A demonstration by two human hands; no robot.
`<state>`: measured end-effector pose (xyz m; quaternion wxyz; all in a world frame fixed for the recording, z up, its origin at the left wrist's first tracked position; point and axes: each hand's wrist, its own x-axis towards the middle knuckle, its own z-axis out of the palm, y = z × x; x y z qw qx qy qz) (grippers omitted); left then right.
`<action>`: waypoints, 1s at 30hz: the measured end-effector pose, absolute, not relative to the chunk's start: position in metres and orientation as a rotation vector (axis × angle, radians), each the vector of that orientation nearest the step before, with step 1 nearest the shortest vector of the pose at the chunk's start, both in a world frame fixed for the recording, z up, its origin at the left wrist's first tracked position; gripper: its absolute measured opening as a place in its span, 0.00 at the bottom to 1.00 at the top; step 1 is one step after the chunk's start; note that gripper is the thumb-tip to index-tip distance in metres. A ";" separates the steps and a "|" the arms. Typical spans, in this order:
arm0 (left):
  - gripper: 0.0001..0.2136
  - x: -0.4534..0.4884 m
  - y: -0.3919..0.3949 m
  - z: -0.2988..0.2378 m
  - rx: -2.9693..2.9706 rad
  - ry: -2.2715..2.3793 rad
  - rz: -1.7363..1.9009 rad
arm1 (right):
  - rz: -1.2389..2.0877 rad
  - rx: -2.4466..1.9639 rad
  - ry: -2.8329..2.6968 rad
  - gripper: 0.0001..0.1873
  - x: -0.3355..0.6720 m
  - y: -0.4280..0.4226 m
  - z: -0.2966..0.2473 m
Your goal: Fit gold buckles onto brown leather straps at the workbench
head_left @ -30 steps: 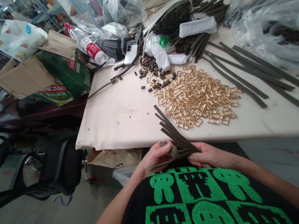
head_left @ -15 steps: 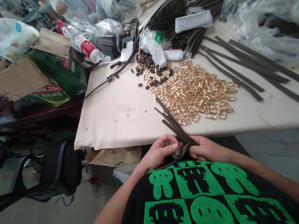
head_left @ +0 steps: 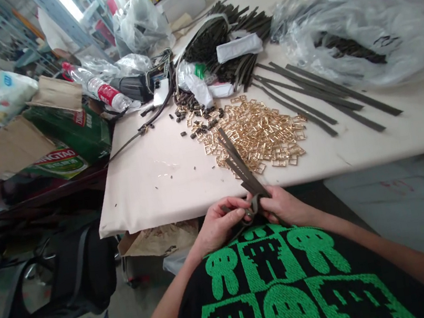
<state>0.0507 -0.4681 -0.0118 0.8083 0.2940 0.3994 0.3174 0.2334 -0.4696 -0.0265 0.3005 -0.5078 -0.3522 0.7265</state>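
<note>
Close to my body, at the table's front edge, both hands are closed on dark olive straps (head_left: 242,168). My left hand (head_left: 221,222) pinches a strap end between thumb and fingers. My right hand (head_left: 283,206) grips the bundle where one strap curls into a loop. Several strap ends fan out from the hands toward a heap of gold rectangular buckles (head_left: 259,130). Whether a buckle sits inside the loop is hidden by my fingers. Small dark strap loops (head_left: 201,126) lie at the heap's left side.
Loose straps (head_left: 329,91) lie on the right of the table (head_left: 141,191), before a clear plastic bag (head_left: 362,41). Behind the buckles is a large strap bundle (head_left: 210,37). A plastic bottle (head_left: 102,90) and a green carton (head_left: 68,132) stand left; a black chair (head_left: 73,270) is below.
The camera view has turned, so the table things sit further left in the picture. My hands stay together on the straps; the strap loop between them now stands more upright.
</note>
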 end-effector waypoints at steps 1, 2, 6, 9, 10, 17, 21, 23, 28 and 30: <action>0.12 0.053 -0.468 -0.013 0.647 0.869 0.694 | 1.903 -1.348 -0.904 0.13 0.232 -0.469 -0.025; 0.12 0.055 -0.467 -0.014 0.672 0.885 0.710 | 1.878 -1.349 -0.875 0.13 0.229 -0.468 -0.023; 0.12 0.063 -0.465 -0.020 0.774 0.930 0.788 | 1.766 -1.350 -0.804 0.11 0.221 -0.466 -0.020; 0.11 0.067 -0.462 -0.020 0.877 0.964 0.809 | 1.698 -1.344 -0.763 0.12 0.217 -0.465 -0.020; 0.11 0.068 -0.461 -0.019 0.936 0.980 0.820 | 1.682 -1.343 -0.750 0.12 0.216 -0.465 -0.020; 0.02 0.071 -0.453 -0.018 1.603 1.012 1.116 | 1.648 -1.333 -0.675 0.18 0.211 -0.464 -0.018; 0.05 0.072 -0.451 -0.015 1.972 1.076 1.151 | 1.643 -1.308 -0.673 0.21 0.209 -0.461 -0.017; 0.05 0.072 -0.451 -0.012 2.113 1.073 1.146 | 1.629 -1.306 -0.675 0.21 0.208 -0.460 -0.018; 0.04 0.068 -0.452 -0.004 2.141 0.995 1.083 | 1.568 -1.327 -0.742 0.18 0.211 -0.460 -0.019; 0.05 0.066 -0.451 -0.002 2.132 0.987 1.017 | 1.550 -1.327 -0.790 0.16 0.213 -0.460 -0.018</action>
